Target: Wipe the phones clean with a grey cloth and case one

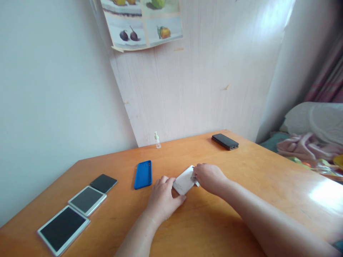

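A white phone (184, 181) lies face down on the orange wooden table (241, 200), near the middle. My left hand (162, 197) rests at its near left end, fingers curled against its edge and steadying it. My right hand (209, 177) sits over its far right end, fingers pinched on a small pale cloth or wipe (195, 179) that presses on the phone. A blue phone case or phone (143, 174) lies just left of my left hand.
Two white-framed tablets (63, 229) (87, 200) and a dark phone (103, 182) line the table's left side. A black phone (225, 141) lies at the far edge, with a small clear spray bottle (157, 140) by the wall. Bedding (308, 142) is at the right.
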Demonstrator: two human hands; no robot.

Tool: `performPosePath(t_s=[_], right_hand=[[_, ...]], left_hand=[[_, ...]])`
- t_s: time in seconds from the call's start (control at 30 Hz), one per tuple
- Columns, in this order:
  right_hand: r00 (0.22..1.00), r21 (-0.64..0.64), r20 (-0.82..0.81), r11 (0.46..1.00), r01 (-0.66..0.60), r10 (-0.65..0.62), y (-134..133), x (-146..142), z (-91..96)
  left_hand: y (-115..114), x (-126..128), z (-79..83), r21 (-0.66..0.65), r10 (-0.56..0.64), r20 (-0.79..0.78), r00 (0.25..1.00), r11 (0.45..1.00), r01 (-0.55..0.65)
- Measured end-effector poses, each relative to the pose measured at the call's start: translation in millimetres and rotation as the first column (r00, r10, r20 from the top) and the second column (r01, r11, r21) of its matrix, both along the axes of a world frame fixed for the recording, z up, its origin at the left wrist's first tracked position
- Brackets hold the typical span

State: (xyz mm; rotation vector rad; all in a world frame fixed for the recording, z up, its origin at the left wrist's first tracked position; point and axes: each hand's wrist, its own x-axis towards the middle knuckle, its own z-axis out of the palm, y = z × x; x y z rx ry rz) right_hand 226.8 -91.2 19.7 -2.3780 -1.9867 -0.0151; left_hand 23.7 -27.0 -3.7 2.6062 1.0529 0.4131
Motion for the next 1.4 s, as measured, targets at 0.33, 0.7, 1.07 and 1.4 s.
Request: performPosePath(t_s=[0.33, 0.7, 1.07, 1.4], right_hand=[[0.926, 0.079, -0.294, 0.971, -0.224, 0.237, -7.3, -21.5, -7.0], [0.955, 0.053, -0.279, 0.995, -0.086, 0.097, 0.6, -10.4, -11.9], [0.958, 0.063, -0.249, 0.984, 0.165, -0.144, 17.1, 31.9, -15.5], [0.947, 0.174, -0.321, 0.984, 0.031, 0.027, 10.5, 12.0, -25.8]], left_hand=[[0.2, -0.2, -5.3, 0.031, -0.017, 0.037, 0.999, 0.999, 0.016], [1.0, 0.3, -7.0, 0.033, -0.017, 0.032, 0.999, 0.999, 0.016], [2.4, 1.3, -10.6, 0.056, -0.030, 0.038, 0.999, 0.998, 0.028], [0.1, 2.3, -7.5, 0.058, -0.034, 0.062, 0.998, 0.998, 0.030]])
